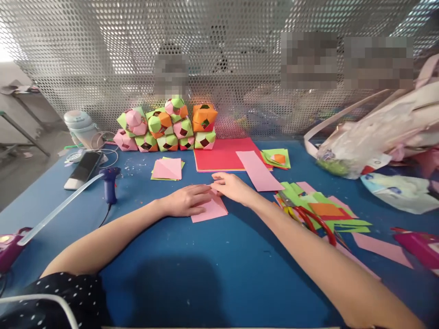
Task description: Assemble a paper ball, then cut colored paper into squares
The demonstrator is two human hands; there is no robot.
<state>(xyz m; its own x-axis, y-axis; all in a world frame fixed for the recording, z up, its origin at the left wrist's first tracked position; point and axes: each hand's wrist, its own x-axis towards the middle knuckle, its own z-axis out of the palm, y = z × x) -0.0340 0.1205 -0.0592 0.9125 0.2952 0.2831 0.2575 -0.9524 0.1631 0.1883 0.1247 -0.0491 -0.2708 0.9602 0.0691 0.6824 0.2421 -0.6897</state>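
Observation:
A pink paper sheet (213, 211) lies on the blue tabletop between my hands, its far part covered by my fingers. My left hand (188, 200) rests flat across its left side, fingers stretched over the paper. At the far edge, my right hand (232, 186) has bent fingers and thumb closed on the paper; their exact contact is partly hidden. Left of the hands sits a small stack of pink and green paper squares (167, 169). Beyond my right hand, a long pink strip (259, 171) overlaps a stack of red sheets (221, 154).
Folded paper balls (168, 128) are piled by the perforated metal panel (240, 68). Red-handled scissors (313, 221) lie among paper scraps (318, 205) at right. A blue glue gun (110, 185), phone (84, 169) and bottle (80, 128) stand left; a plastic bag (377, 128) sits right.

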